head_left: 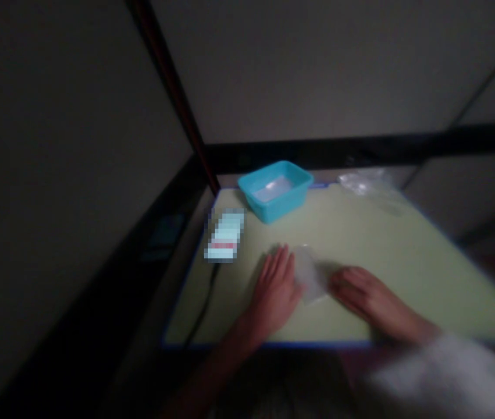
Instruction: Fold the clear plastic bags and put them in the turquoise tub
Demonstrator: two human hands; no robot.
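A small clear plastic bag or sheet point(310, 273) lies flat near the front of the pale yellow-green table. My left hand point(277, 285) rests palm down at its left edge, fingers stretched out and thumb reaching onto the plastic. On the other side, my right hand point(358, 291) lies at the right edge with its fingers curled and pressed together. Whether a corner of the plastic or something else is between those fingers is too blurred to make out.
A turquoise plastic basket point(286, 202) with something whitish inside stands at the back. Left of it is a lit phone point(226, 235) with a dark cable point(206, 302). Crumpled clear plastic point(367, 183) lies at the back right. The table point(404, 256) has a blue edge; walls rise behind and left.
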